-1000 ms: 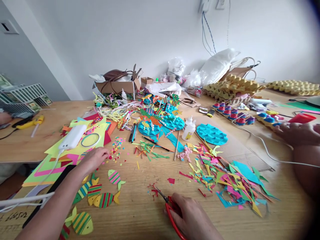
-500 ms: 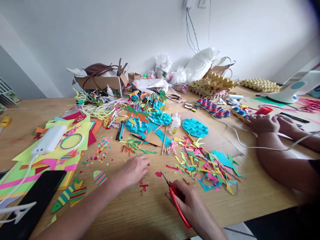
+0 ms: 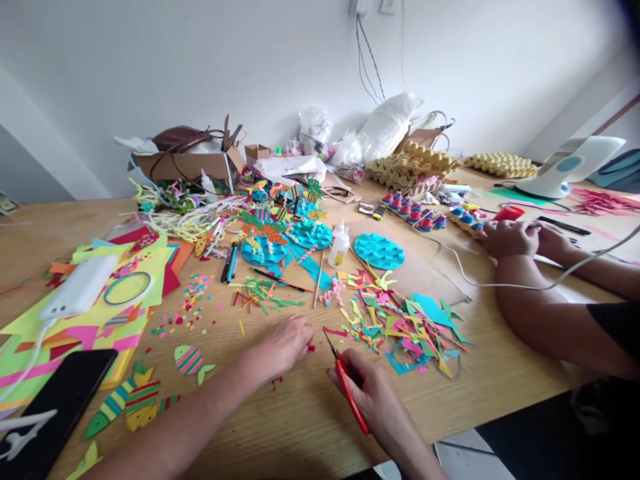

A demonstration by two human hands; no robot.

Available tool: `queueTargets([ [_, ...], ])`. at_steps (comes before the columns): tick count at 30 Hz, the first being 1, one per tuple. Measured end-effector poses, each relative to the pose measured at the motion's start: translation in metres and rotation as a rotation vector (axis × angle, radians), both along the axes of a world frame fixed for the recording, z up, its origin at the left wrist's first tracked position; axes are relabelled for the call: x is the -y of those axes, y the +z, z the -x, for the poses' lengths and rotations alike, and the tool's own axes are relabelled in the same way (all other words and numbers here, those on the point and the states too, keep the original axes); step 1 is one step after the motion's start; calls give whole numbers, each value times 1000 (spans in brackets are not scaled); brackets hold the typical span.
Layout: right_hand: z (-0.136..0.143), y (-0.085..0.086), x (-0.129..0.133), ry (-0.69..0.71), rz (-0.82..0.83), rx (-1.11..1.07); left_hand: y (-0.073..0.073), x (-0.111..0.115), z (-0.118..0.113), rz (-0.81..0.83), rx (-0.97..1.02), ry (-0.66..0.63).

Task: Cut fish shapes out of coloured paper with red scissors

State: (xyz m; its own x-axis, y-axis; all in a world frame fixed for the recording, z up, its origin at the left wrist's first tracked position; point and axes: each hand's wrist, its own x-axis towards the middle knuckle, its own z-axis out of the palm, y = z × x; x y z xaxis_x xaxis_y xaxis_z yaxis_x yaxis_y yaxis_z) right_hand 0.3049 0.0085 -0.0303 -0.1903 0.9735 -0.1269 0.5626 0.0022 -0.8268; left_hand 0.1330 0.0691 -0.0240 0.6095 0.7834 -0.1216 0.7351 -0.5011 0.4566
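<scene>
My right hand (image 3: 363, 383) is wrapped round the handles of red-handled scissors (image 3: 350, 393), whose dark tips point away from me over the table. My left hand (image 3: 287, 343) is low over the wood, fingers curled down and pinched at a small red paper scrap (image 3: 311, 348), mostly covered by the fingertips. Beside it, tiny red cuttings (image 3: 277, 382) lie partly behind my left wrist. Further left is a striped paper fish (image 3: 190, 360), with more striped fish (image 3: 143, 398) near my forearm. A thin red strip (image 3: 335, 331) lies just beyond the scissor tips.
Colourful paper offcuts (image 3: 420, 327) spread right of my hands. Behind are a glue bottle (image 3: 340, 245) and blue egg-carton pieces (image 3: 379, 250). Coloured sheets (image 3: 125, 327), a white power bank (image 3: 80, 287) and a phone (image 3: 65, 407) lie left. Another person's forearms (image 3: 530, 300) rest at right, near a white cable (image 3: 470, 285).
My left hand has moved right onto the red paper scrap, which lay apart from it before. The scissors stay in my right hand. The view has swung slightly right.
</scene>
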Motion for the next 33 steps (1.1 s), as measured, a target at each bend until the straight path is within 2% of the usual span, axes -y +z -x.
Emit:
queueTargets([
  [9, 12, -8, -11, -182, -22, -332, 14, 7, 1, 101, 231, 200],
  [13, 25, -5, -16, -195, -99, -307, 18, 14, 3, 129, 354, 261],
  [17, 31, -2, -19, -185, -133, -282, 15, 20, 5, 173, 471, 322],
  [22, 31, 1, -17, -156, -130, -385, 13, 25, 12, 292, 645, 388],
  [28, 33, 8, -16, -137, -121, -386, 16, 27, 17, 433, 699, 356],
  [33, 36, 13, -17, -124, -137, -356, 15, 28, 14, 461, 745, 410],
])
